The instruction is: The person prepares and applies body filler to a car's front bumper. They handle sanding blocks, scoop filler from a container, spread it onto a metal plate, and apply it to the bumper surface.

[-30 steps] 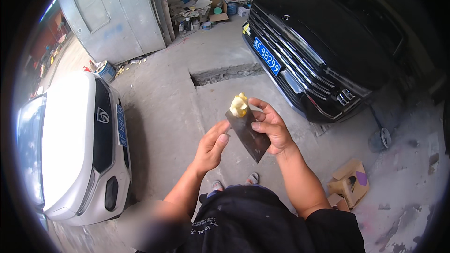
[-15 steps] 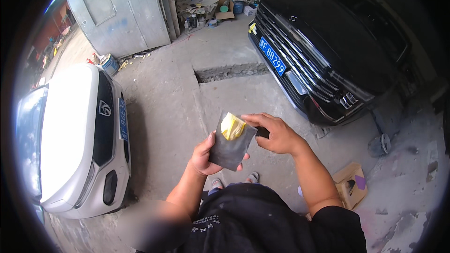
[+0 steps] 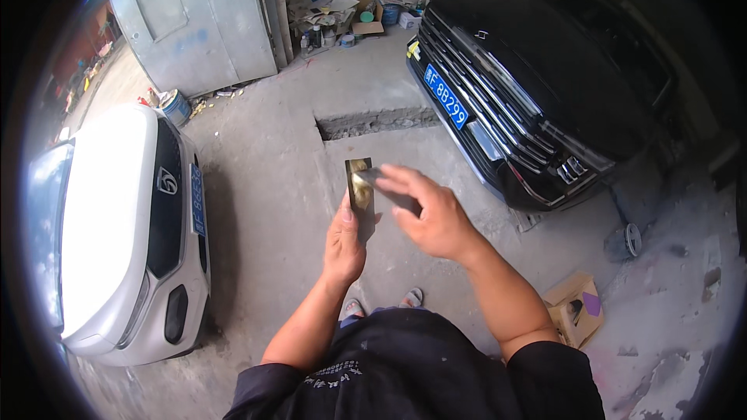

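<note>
My left hand is closed round a dark flat mixing plate, which is tilted so that I see it narrow. A smear of yellow paste, like body filler, lies on the plate's upper part. My right hand grips a dark flat spreader, partly hidden by the fingers and smeared by motion. The spreader's tip reaches the paste at the plate's right side.
A white car stands close on the left, a black car at the right. Ahead, a shallow trench cuts the concrete floor. A cardboard box and a small bucket sit at the right; clutter lies by the metal door.
The plate has turned from facing me broadly to a narrow, tilted view, and the paste is now spread longer along it. My right hand has moved left with the spreader over the plate.
</note>
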The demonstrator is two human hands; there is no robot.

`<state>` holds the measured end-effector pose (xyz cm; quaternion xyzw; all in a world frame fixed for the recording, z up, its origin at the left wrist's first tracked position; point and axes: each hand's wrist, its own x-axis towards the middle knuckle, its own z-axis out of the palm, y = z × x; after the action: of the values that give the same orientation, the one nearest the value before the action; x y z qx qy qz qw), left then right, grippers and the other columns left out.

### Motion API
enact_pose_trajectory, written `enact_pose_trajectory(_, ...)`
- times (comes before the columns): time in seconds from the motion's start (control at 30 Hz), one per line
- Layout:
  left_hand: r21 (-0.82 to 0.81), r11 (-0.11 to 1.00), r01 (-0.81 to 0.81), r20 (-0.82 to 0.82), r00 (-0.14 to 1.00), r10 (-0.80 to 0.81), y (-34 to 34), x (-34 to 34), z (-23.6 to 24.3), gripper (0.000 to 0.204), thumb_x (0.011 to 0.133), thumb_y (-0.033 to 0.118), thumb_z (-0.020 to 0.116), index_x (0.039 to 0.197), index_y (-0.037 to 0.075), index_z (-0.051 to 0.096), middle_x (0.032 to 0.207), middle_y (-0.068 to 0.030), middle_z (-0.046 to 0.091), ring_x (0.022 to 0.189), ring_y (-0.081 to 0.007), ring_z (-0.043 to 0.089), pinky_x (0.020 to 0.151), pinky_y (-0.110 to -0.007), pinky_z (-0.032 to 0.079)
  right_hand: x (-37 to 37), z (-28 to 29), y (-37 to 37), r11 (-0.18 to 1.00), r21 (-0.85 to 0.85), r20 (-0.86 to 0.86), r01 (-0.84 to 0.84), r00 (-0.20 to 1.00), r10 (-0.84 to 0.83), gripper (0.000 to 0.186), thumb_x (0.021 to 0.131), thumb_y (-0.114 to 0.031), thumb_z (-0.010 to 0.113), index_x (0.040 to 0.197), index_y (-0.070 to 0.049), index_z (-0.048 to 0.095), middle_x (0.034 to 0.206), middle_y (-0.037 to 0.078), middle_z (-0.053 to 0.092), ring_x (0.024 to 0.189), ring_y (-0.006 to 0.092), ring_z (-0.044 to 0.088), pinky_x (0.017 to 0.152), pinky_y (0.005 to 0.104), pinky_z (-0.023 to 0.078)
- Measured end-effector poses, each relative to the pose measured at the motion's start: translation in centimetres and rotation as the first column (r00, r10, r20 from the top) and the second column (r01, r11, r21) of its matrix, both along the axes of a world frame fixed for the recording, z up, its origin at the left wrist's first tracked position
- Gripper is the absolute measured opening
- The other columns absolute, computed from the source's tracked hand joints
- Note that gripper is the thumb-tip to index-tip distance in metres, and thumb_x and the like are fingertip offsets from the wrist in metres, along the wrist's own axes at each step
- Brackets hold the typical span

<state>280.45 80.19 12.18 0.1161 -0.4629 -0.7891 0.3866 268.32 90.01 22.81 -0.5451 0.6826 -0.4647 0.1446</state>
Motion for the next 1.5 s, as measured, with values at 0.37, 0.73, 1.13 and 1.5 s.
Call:
enact_pose_trajectory(0.37, 0.338, 0.415, 0.845, -0.53, 0.535, -0.658, -3.1, 3.4, -1.0, 0.069, 0.094, 0.049, 0.049, 0.144, 0.006, 0.032, 0.137, -0.0213, 0.045, 0.121, -0.0476, 0.047, 0.078, -0.058, 0.054, -2.6, 1.4, 1.4, 0.929, -0.122, -0.297, -0.349, 0.906, 0.301, 0.06, 0.064, 0.014, 0.055, 0.121, -0.005, 0.057, 0.11, 0.011, 0.064, 0.11, 0.0303, 0.058, 0.091, 0.0366, 0.05)
enact_pose_trajectory(0.73, 0.188, 0.905, 0.381, -0.222, 0.914, -0.339, -1.8, 1.0, 1.7, 0.066, 0.098, 0.05, 0.04, 0.144, 0.004, 0.03, 0.141, -0.0164, 0.042, 0.128, -0.0319, 0.044, 0.101, -0.048, 0.042, -3.4, -5.4, 5.8, 0.992, -0.124, 0.835, -0.014, 0.539, 0.112, 0.065, 0.08, 0.003, 0.061, 0.139, -0.001, 0.033, 0.116, 0.017, 0.059, 0.105, 0.0188, 0.059, 0.093, 0.0322, 0.047)
enact_pose_trajectory(1.13, 0.061, 0.869, 0.491, 0.204, 0.846, -0.493, -2.0, 0.5, 0.4, 0.061, 0.097, 0.043, 0.049, 0.142, 0.004, 0.038, 0.13, -0.0149, 0.05, 0.115, -0.027, 0.055, 0.087, -0.04, 0.051, -5.0, -1.4, 4.1, 0.918, -0.393, 0.752, 0.055, 0.594, 0.286, 0.064, 0.081, 0.004, 0.06, 0.138, -0.003, 0.034, 0.122, 0.018, 0.059, 0.106, 0.0206, 0.06, 0.093, 0.0337, 0.049)
enact_pose_trajectory(1.5, 0.381, 0.386, 0.84, -0.465, 0.535, -0.706, -1.5, 2.3, -0.8, 0.065, 0.093, 0.048, 0.052, 0.143, 0.011, 0.033, 0.136, -0.0178, 0.046, 0.109, -0.0461, 0.057, 0.074, -0.056, 0.054, -3.2, -0.6, 4.4, 0.959, -0.02, 0.246, -0.284, 0.928, 0.28, 0.061, 0.072, 0.011, 0.055, 0.13, -0.003, 0.047, 0.119, 0.011, 0.065, 0.12, 0.0253, 0.054, 0.101, 0.0368, 0.043)
